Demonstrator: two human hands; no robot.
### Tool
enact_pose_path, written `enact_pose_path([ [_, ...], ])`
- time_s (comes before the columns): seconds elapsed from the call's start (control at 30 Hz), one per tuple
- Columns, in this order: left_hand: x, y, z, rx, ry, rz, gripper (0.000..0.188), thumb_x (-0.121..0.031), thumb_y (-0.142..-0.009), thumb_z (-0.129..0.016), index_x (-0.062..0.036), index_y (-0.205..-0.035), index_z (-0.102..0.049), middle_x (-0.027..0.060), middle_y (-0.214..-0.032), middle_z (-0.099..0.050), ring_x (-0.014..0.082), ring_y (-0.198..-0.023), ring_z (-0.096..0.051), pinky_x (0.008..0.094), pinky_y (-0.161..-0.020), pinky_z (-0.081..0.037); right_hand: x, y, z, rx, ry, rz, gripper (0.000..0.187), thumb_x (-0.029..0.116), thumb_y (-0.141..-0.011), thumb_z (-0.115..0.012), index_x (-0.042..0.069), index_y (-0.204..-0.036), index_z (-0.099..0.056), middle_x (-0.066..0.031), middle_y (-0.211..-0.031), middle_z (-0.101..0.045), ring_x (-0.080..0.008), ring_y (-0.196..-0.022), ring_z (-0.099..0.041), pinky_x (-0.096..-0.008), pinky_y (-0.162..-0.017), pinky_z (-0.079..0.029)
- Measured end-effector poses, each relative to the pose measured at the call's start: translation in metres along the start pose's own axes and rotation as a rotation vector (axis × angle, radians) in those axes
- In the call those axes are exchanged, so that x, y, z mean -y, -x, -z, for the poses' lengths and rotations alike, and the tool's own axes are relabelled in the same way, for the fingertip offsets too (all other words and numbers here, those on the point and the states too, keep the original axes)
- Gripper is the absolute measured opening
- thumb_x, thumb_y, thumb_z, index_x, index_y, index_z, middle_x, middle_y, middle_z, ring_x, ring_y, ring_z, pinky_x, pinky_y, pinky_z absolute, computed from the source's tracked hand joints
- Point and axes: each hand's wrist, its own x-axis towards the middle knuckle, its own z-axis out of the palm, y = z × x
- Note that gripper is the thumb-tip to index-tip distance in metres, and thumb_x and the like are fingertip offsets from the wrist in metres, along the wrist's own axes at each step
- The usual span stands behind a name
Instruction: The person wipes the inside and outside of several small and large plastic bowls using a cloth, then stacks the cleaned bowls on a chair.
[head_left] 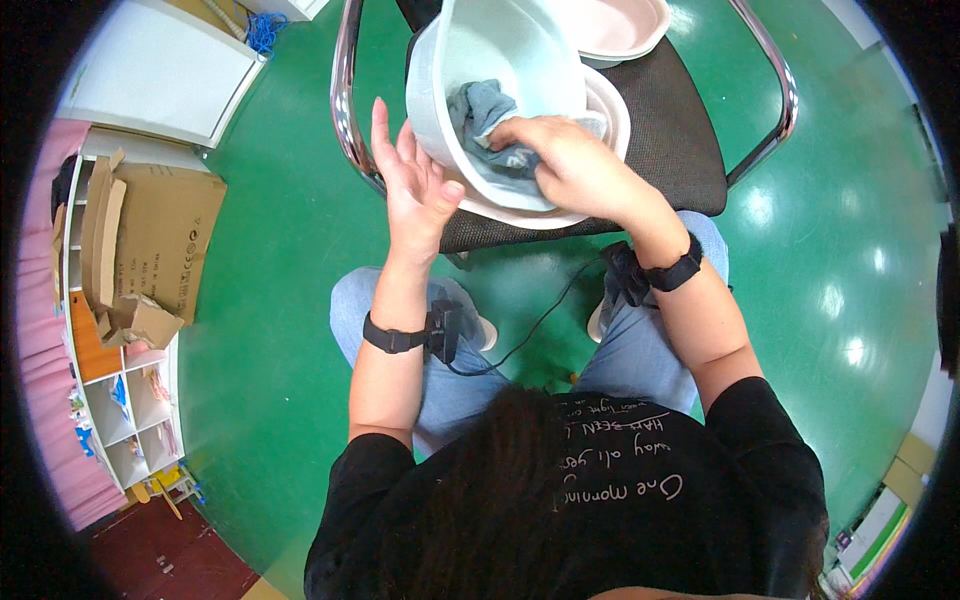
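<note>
On the chair (680, 130), the tilted pale-blue basin (432, 100) could slide, since the left hand (412, 185) merely spreads its fingers beside it (contact unclear). The right hand (570, 165), gripping the grey-blue cloth (485, 105) inside, might drag it over.

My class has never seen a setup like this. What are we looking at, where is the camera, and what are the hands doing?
There is no robot: these are a person's bare hands, seen from above by a wide fisheye camera worn on the head, so edges curve. On the black chair seat are pale pinkish basins, with a light blue basin tilted above one. The left hand is open beside its outer wall; whether it bears weight is unclear. The right hand reaches inside, fingers curled on a blue-grey cloth.
</note>
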Motion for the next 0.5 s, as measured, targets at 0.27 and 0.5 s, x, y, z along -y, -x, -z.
enact_pose_path([
  [0.27, -0.004, 0.005, -0.008, 0.156, -0.162, -0.063, 0.148, -0.027, -0.057, -0.091, -0.0185, -0.145, 0.027, 0.0178, -0.148, -0.019, 0.0309, -0.134, -0.033, 0.0450, -0.109, -0.032, 0.016, -0.003, 0.003, 0.009, -0.209, 0.082, 0.051, -0.005, -0.068, -0.047, 0.001, -0.118, -0.051, -0.0184, -0.120, -0.052, -0.0363, -0.110, -0.054, -0.0397, -0.094, -0.046],
  [0.5, 0.001, 0.006, -0.010, 0.166, -0.393, -0.123, 0.144, -0.018, -0.060, -0.088, -0.0152, -0.144, 0.029, 0.0205, -0.152, -0.007, 0.0330, -0.136, -0.030, 0.0458, -0.111, -0.029, 0.018, -0.003, -0.001, -0.058, -0.756, -0.053, 0.044, -0.009, -0.082, -0.053, -0.002, -0.125, -0.048, -0.0135, -0.131, -0.049, -0.0235, -0.129, -0.044, -0.0390, -0.111, -0.033],
])
